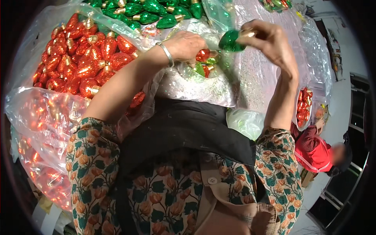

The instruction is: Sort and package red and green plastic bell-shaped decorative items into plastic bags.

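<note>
My right hand (268, 43) is raised at the right, pinching a glittery green bulb-shaped ornament (230, 41) near its top. The ornament hangs sideways and looks slightly blurred. My left hand (184, 47), with a silver bracelet at the wrist, curls its fingers at the edge of a clear plastic bag (187, 74); the fingertips are partly hidden. Just beside those fingers, red and green ornaments (203, 55) show in the bag's opening. The green ornament is apart from them, to their upper right.
Left of me lies a plastic-lined heap of glittery red bulb ornaments (88, 64). Green ones (147, 9) are piled at the back. Loose glitter covers the pale work surface (256, 84). Farther right are a container of red ornaments (303, 107) and another person in red (313, 149).
</note>
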The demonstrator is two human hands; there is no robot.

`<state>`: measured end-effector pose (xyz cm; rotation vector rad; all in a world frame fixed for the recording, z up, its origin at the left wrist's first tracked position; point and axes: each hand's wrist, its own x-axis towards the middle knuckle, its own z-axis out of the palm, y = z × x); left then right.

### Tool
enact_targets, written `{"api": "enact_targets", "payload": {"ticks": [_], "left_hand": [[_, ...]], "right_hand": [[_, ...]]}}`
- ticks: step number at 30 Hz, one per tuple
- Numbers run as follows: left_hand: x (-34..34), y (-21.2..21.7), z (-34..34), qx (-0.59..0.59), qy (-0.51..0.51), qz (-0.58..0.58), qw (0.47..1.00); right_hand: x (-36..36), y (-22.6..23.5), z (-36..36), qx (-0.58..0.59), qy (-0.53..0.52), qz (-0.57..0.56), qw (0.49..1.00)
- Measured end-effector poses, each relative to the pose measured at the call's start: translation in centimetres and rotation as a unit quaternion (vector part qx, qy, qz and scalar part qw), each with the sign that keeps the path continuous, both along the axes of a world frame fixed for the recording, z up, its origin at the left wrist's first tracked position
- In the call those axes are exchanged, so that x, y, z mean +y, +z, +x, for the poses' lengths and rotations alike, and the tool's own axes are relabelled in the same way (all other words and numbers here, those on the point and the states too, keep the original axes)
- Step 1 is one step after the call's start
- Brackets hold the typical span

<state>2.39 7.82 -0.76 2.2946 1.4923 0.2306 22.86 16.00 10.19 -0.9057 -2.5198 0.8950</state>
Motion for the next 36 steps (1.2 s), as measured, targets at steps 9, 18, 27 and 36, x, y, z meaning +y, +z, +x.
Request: {"api": "enact_targets", "payload": {"ticks": [9, 18, 27, 36], "left_hand": [[0.9, 0.0, 0.2, 0.012, -0.024, -0.004, 1.000], [0.4, -0.7, 0.0, 0.026, -0.019, -0.017, 0.999], [-0.7, 1.1, 0.0, -0.045, -0.063, 0.058, 0.995], [-6.9, 8.3, -13.3, -0.091, 0.257, 0.062, 0.960]], "right_hand": [[-3.3, -3.2, -2.7, -0.210, 0.263, 0.255, 0.907], [-2.1, -5.4, -3.9, -0.346, 0.296, 0.090, 0.886], [-3.0, -4.2, -1.7, -0.234, 0.208, 0.130, 0.941], [-10.1, -8.5, 4.8, -0.061, 0.012, 0.128, 0.990]]}}
